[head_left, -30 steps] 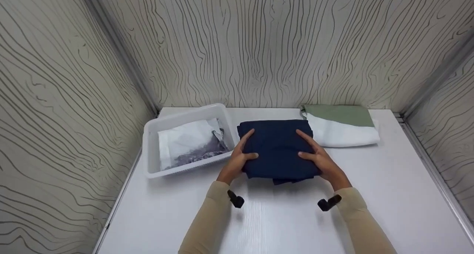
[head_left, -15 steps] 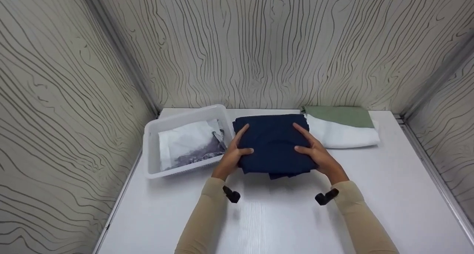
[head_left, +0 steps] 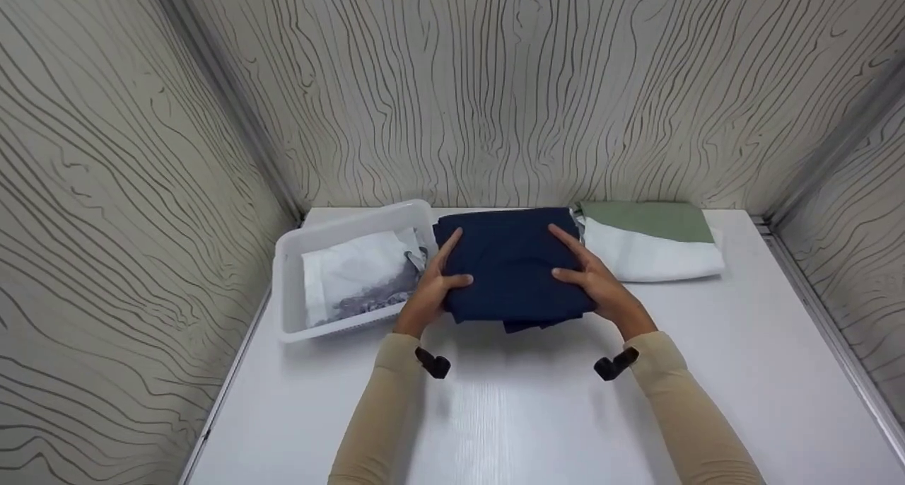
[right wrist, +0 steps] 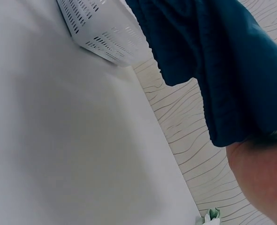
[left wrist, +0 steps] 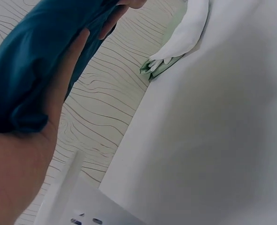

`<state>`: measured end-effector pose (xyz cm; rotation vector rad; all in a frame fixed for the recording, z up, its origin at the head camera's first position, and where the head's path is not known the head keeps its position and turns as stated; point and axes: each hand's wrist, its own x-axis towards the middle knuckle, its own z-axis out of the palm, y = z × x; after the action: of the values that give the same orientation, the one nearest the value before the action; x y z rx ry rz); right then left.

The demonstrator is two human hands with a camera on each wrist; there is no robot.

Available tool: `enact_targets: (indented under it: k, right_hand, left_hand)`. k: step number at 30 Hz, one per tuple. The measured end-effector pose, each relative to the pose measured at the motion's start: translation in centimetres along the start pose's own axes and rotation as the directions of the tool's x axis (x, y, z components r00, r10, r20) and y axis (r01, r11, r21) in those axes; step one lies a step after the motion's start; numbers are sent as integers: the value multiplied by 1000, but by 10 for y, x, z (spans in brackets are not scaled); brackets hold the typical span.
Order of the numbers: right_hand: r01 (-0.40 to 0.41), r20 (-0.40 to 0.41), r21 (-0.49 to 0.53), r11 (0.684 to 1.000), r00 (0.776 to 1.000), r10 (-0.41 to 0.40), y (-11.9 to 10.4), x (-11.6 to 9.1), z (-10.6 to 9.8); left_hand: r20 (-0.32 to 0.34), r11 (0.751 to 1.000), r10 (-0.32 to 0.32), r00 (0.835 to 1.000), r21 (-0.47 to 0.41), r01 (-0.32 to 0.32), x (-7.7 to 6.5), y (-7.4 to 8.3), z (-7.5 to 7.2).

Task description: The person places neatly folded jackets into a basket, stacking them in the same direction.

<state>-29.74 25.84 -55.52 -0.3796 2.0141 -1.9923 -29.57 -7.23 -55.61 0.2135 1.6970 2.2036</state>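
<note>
A folded navy garment (head_left: 512, 273) is held up off the table between both hands. My left hand (head_left: 431, 290) grips its left side, thumb on top and other fingers along the edge and beneath. On the opposite side my right hand (head_left: 601, 287) grips it the same way. The left wrist view shows the cloth (left wrist: 40, 61) lying over the hand, with bare table visible below. In the right wrist view the garment's layered edges (right wrist: 209, 70) hang down beside the hand. A white plastic basket (head_left: 286, 315) stands just left of the left hand.
Inside the basket lies a folded white and grey-purple garment (head_left: 360, 273). At the back right of the white table (head_left: 763, 343) rests a folded green and white garment (head_left: 650, 241). Patterned panels (head_left: 495, 89) enclose the back and sides.
Both hands have carried the navy garment a little left and toward the back, so its left edge now overlaps the basket's right rim in the head view. The basket and the green and white garment stay put.
</note>
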Motion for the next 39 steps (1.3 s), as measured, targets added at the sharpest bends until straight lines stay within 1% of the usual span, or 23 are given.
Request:
enact_targets:
  k: [6,9,12,16,19,23,26,28,32,35,39]
  right_hand:
    - [-4,4,12,1000,1000,4,-4,6,4]
    - [-9,14,22,1000,1000,8,-7,10,6]
    - [-12,28,21,1000,1000,11,-9,15,9]
    - [-18,36,15,1000,999,18,-15,21,14]
    - [-34,40,38,999,999,32,-18,26,18]
    - [-38,50,46,998,998,35,-22,35,23]
    - [-26,64,30,999,998,24,-25,40,27]
    - [-21,76,26,999,997,19,-27,44,31]
    - [-19,91,-4,1000,996,19,-31,50,38]
    - [-16,96,-32,999,995,19,-32,56,43]
    - [-14,112,-22,1000,994,16,-33,62,51]
  left_hand:
    - [-18,1000,-10,1000,19,10,-1,6,-5]
    - [-33,1000,-3,999,31,4,-1,8,-9]
    - [-46,998,27,999,58,-24,-2,11,-14]
    - [-43,992,75,996,101,-70,-3,15,-22]
    - [-34,993,80,996,84,-77,-4,20,-26]
    - [-21,998,59,998,2,-59,-7,24,-31]
    - [-35,998,53,998,-31,-54,-9,27,-35]
    - [-58,998,50,997,-33,-52,-10,29,-37]
    - [-104,998,55,993,-9,-56,-13,33,-44]
    - [-113,998,65,991,-5,-66,-15,34,-50]
    - [-113,997,80,990,-9,-81,-19,36,-58]
